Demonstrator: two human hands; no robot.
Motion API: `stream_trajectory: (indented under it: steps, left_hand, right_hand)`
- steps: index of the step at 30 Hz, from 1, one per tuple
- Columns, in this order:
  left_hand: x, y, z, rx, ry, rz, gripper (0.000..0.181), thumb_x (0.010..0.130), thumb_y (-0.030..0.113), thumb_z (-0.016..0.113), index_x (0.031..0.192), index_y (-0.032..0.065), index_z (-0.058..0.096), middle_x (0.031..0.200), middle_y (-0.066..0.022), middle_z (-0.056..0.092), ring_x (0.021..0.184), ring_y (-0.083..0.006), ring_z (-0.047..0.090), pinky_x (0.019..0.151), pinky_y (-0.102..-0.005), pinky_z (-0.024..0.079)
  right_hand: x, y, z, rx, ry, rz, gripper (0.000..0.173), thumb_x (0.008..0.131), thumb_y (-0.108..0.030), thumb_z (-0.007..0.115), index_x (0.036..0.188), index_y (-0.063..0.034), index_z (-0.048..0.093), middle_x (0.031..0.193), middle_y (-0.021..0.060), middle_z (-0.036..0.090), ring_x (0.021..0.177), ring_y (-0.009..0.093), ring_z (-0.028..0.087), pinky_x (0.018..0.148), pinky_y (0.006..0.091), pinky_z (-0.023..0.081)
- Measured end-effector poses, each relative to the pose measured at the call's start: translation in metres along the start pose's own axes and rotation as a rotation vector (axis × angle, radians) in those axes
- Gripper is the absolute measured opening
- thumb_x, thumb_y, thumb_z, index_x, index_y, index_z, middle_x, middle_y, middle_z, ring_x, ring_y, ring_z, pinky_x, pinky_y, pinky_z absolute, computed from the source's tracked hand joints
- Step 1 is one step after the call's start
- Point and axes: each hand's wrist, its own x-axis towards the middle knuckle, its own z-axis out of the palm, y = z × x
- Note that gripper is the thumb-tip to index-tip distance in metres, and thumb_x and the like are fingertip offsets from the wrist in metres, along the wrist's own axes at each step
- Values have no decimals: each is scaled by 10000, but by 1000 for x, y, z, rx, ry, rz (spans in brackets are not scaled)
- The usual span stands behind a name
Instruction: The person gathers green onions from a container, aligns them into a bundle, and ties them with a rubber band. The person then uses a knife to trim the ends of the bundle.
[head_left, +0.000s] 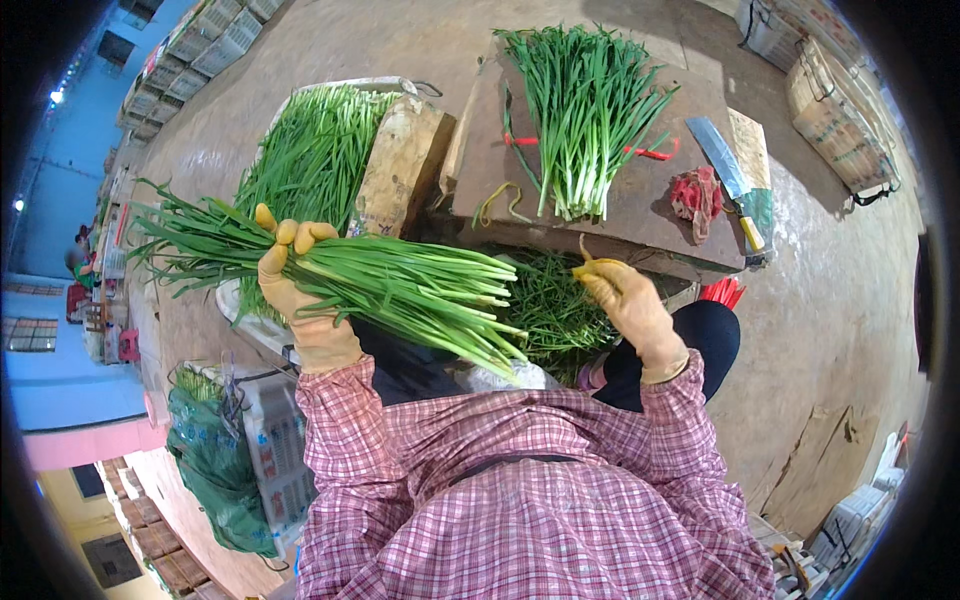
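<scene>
My gloved left hand (296, 292) grips a thick bunch of long green garlic chives (405, 274) around its middle. The leafy tips spread left and the pale stem ends point right. In my gloved right hand (630, 311), a thin yellowish withered leaf (584, 247) is pinched between thumb and fingers, apart from the bunch. A second bunch of chives (589, 127) lies on a low brown table (480, 169), across a red strip (652, 154). Below my hands is a heap of dark green leaf scraps (562, 304).
A cleaver-like knife (718, 157) and a crumpled red cloth (696, 199) lie on the table's right side. Left of it stands a crate of chives (315, 150) with a cardboard piece (397, 161). A white crate (277, 457) with green netting (210, 457) sits at lower left.
</scene>
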Motion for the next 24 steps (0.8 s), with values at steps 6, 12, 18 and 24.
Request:
stream_trajectory:
  steps: [6,12,18,24]
  left_hand:
    - [2,-17,6,67,162,9,496,822,-35,673,1290,126,682,947,-54,655,813,-203,605,941,-397,535]
    - [0,-17,10,39,80,-14,481,855,-26,631,1302,147,675,995,-58,680,803,-210,643,933,-416,560]
    - [2,-22,23,241,337,-39,268,921,32,598,1180,55,666,934,-70,670,841,-211,661,920,-405,581]
    - [15,-11,14,429,625,104,122,979,110,610,1062,34,657,931,-81,664,869,-222,664,882,-379,595]
  right_hand:
    - [5,-52,30,583,-247,390,250,964,-152,694,1173,-17,714,892,67,724,715,104,637,679,266,528]
    - [19,-43,33,427,-40,131,296,970,-211,663,1186,-14,712,1012,131,742,886,217,702,811,322,552]
    - [39,-69,42,71,-357,189,292,956,-277,667,1097,-36,752,952,118,748,849,197,696,810,327,545]
    - [5,-20,20,677,-42,350,350,1042,-267,600,1199,38,670,999,100,737,865,189,707,790,303,558]
